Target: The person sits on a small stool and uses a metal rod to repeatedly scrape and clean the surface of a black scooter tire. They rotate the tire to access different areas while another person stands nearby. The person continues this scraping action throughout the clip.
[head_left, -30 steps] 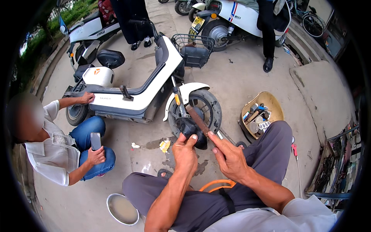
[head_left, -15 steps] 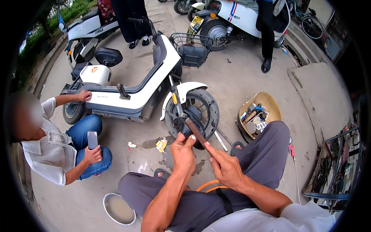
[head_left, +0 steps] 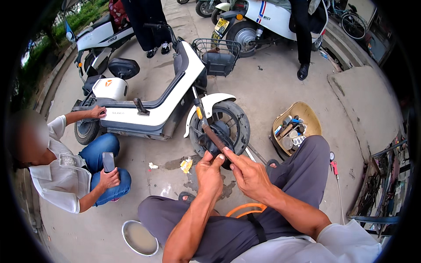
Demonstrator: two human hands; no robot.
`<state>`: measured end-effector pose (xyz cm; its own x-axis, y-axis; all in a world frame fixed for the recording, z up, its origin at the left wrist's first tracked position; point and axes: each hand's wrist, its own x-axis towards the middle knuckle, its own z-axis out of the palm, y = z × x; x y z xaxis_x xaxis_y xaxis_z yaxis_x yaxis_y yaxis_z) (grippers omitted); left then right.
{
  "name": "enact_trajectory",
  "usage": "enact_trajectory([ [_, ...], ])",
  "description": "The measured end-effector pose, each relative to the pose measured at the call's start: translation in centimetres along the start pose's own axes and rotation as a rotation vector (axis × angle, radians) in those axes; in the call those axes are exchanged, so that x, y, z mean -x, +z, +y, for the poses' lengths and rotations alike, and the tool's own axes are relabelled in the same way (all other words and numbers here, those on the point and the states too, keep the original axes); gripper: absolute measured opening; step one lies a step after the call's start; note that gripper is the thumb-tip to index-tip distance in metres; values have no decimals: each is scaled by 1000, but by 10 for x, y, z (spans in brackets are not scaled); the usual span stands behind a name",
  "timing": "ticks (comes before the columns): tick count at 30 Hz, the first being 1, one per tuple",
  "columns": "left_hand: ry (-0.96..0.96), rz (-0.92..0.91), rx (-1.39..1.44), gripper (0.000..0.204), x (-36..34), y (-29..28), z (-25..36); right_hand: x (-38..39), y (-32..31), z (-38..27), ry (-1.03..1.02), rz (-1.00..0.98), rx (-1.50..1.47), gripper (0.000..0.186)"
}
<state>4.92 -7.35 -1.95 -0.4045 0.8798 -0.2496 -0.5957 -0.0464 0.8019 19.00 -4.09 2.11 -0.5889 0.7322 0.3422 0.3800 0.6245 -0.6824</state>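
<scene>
My left hand (head_left: 209, 177) is closed on a black rubber inner tube (head_left: 209, 148), thumb on top, just in front of the scooter's front wheel (head_left: 244, 125). My right hand (head_left: 251, 175) grips the near end of a long, flat, rust-brown file (head_left: 213, 137). The file lies across the tube and slants away to the far left, its tip near the wheel's hub. Both hands are nearly touching. Part of the tube is hidden behind the file and my fingers. The white electric scooter (head_left: 169, 107) leans beyond my hands.
A tan tub (head_left: 314, 117) of tools and small containers stands right of the wheel. At lower left is a basin (head_left: 140, 239) of murky water. A person (head_left: 66, 171) squats at left, holding a phone (head_left: 108, 161). An air gauge with hose (head_left: 334, 168) lies at right.
The file has slid forward and left over the tube, its tip now farther toward the hub. My right hand has moved with it, closer to my left hand, which stays in place.
</scene>
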Motion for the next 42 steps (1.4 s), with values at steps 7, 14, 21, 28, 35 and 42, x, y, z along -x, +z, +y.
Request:
enact_trajectory([
  [7, 15, 16, 21, 24, -1, 5, 1, 36, -11, 1, 57, -81, 22, 59],
  [14, -11, -8, 16, 28, 2, 9, 3, -27, -10, 5, 20, 34, -171, 50],
  [21, -14, 6, -2, 26, -3, 6, -2, 29, -11, -1, 66, -21, -33, 57],
  [28, -3, 52, 77, 25, -2, 2, 9, 18, -11, -7, 52, -65, -3, 55],
  [35, -1, 8, 30, 28, -1, 6, 3, -8, -4, 8, 15, 37, 1, 52],
  [42, -11, 5, 19, 27, -2, 5, 7, 40, -16, -5, 33, -75, 11, 58],
])
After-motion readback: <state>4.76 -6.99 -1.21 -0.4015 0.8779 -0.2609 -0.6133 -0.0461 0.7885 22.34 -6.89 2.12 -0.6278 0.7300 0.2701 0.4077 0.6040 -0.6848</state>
